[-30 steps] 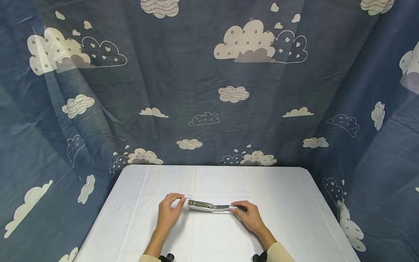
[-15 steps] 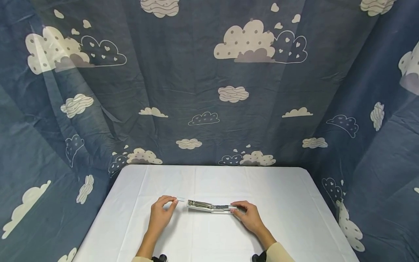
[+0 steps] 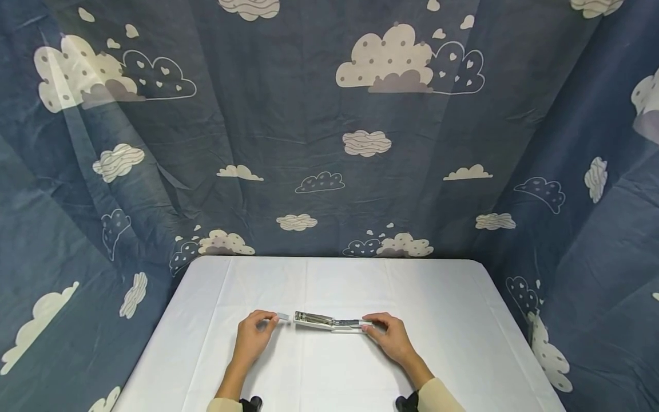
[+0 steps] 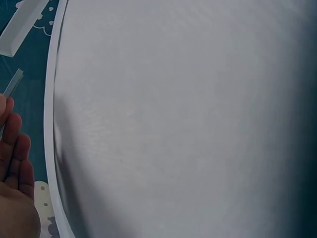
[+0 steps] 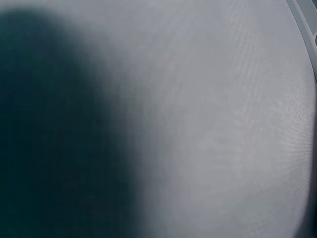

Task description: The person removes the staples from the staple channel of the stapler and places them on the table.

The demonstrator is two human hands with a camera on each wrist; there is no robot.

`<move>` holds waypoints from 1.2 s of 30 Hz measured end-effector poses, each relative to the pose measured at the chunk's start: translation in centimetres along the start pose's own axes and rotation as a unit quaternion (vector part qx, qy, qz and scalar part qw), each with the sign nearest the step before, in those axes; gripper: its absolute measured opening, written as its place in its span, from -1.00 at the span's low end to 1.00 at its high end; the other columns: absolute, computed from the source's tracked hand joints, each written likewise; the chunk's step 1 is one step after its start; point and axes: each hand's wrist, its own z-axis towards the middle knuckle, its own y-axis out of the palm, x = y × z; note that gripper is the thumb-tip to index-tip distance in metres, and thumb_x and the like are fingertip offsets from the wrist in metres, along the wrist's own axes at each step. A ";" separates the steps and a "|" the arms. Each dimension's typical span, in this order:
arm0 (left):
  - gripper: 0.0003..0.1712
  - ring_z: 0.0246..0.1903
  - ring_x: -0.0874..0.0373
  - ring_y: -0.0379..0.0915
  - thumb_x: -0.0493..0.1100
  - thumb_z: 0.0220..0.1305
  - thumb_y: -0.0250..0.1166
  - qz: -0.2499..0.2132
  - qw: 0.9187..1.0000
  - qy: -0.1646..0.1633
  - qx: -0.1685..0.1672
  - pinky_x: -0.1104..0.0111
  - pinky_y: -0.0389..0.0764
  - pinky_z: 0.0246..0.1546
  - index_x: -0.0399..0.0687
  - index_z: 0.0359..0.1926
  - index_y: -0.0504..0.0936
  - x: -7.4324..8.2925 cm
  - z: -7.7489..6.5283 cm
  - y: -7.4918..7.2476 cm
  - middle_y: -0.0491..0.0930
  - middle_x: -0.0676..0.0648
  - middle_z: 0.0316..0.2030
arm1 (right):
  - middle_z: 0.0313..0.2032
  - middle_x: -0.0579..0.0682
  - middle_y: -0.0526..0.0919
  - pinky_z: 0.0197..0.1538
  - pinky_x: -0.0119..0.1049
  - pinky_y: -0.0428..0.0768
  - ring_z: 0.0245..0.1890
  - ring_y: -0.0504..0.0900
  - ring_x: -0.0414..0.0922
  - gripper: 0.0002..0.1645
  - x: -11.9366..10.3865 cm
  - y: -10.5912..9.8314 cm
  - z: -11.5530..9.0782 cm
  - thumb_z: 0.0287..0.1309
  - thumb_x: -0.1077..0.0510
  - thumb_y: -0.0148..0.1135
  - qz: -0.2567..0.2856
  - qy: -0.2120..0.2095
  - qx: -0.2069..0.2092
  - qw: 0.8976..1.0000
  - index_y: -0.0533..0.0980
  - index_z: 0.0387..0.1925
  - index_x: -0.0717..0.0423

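An opened white stapler with its metal inside showing lies across the middle, in the head view. My right hand grips the stapler's right end between thumb and fingers. Off its left end, my left hand pinches a short grey strip of staples, a small gap apart from the stapler. In the left wrist view the staple strip sticks up from the fingertips, and a white end of the stapler shows above it. The right wrist view shows neither the hand nor the stapler clearly.
A white-covered table lies beneath both hands. Behind it and at both sides hangs a dark blue curtain with a cloud pattern.
My left hand has drawn back to the left with the staple strip, away from the stapler, and the strip has turned a little. My right hand stays on the stapler.
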 end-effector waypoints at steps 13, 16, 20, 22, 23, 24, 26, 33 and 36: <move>-0.91 -0.04 -0.06 0.69 -0.18 0.26 0.48 0.029 0.999 -0.020 -0.029 -0.03 0.61 0.14 -0.06 -0.23 0.81 -0.7 -0.2 -0.2 0.76 0.00 -0.24 | -0.08 -0.19 0.76 0.23 -0.07 0.62 0.06 0.69 -0.13 -0.74 -0.6 0.2 -0.9 0.10 0.05 0.56 -0.013 0.002 0.005 1.000 0.74 -0.13 -0.21; -0.91 -0.06 -0.05 0.69 -0.18 0.27 0.47 0.033 0.998 -0.026 -0.036 0.00 0.62 0.11 -0.08 -0.22 0.81 -0.8 -0.2 -0.3 0.77 -0.02 -0.23 | -0.08 -0.18 0.76 0.23 -0.06 0.62 0.06 0.69 -0.13 -0.74 -0.8 0.1 -1.0 0.10 0.06 0.56 -0.011 0.002 0.005 1.000 0.75 -0.13 -0.21; -0.90 -0.08 -0.04 0.69 -0.17 0.29 0.45 0.038 0.998 -0.038 -0.042 0.01 0.64 0.08 -0.10 -0.22 0.80 -0.9 -0.4 -0.4 0.76 -0.04 -0.22 | -0.09 -0.17 0.76 0.22 -0.08 0.62 0.04 0.69 -0.12 -0.75 -0.9 0.0 -1.2 0.11 0.06 0.56 -0.008 0.002 0.005 1.000 0.75 -0.14 -0.21; -0.90 -0.08 -0.04 0.69 -0.18 0.29 0.45 0.042 0.997 -0.042 -0.044 0.01 0.65 0.08 -0.10 -0.22 0.80 -1.0 -0.5 -0.5 0.76 -0.04 -0.22 | -0.09 -0.16 0.76 0.22 -0.07 0.62 0.04 0.69 -0.11 -0.76 -0.9 0.0 -1.3 0.11 0.05 0.56 -0.005 0.000 0.005 1.000 0.75 -0.14 -0.19; -0.90 -0.09 -0.06 0.69 -0.19 0.28 0.45 0.045 0.997 -0.038 -0.043 0.00 0.65 0.07 -0.11 -0.23 0.80 -1.0 -0.6 -0.6 0.76 -0.05 -0.23 | -0.09 -0.16 0.76 0.22 -0.08 0.62 0.04 0.69 -0.11 -0.76 -1.0 0.0 -1.4 0.11 0.05 0.56 -0.004 0.000 0.005 1.000 0.75 -0.14 -0.19; -0.91 -0.10 -0.05 0.69 -0.19 0.27 0.45 0.049 0.997 -0.038 -0.044 0.00 0.65 0.06 -0.10 -0.24 0.80 -1.0 -0.6 -0.6 0.76 -0.05 -0.24 | -0.09 -0.15 0.76 0.22 -0.07 0.62 0.04 0.69 -0.10 -0.76 -0.9 0.0 -1.4 0.12 0.05 0.55 -0.002 -0.001 0.005 1.000 0.75 -0.14 -0.17; -0.91 -0.14 -0.05 0.69 -0.20 0.25 0.46 0.060 0.997 -0.033 -0.043 0.00 0.65 0.02 -0.12 -0.26 0.80 -1.0 -0.6 -0.7 0.76 -0.04 -0.27 | -0.08 -0.16 0.76 0.23 -0.06 0.61 0.06 0.69 -0.09 -0.76 -0.9 0.1 -1.5 0.13 0.04 0.55 0.001 0.001 0.003 1.000 0.75 -0.13 -0.17; -0.93 -0.18 -0.07 0.66 -0.23 0.23 0.47 0.111 0.992 -0.016 -0.050 -0.02 0.61 -0.02 -0.14 -0.29 0.81 -0.9 -0.4 -1.1 0.74 -0.06 -0.31 | -0.06 -0.14 0.76 0.26 -0.02 0.60 0.09 0.69 -0.07 -0.75 -1.1 0.1 -1.7 0.14 0.02 0.54 -0.004 0.003 0.001 1.000 0.74 -0.11 -0.17; -0.93 -0.16 -0.10 0.65 -0.24 0.22 0.47 0.122 0.991 -0.010 -0.053 -0.02 0.60 0.00 -0.15 -0.29 0.82 -0.9 -0.5 -1.2 0.74 -0.08 -0.31 | -0.06 -0.13 0.76 0.25 -0.03 0.61 0.08 0.69 -0.06 -0.74 -1.1 0.2 -1.8 0.12 0.04 0.55 -0.001 -0.003 0.003 1.000 0.75 -0.11 -0.15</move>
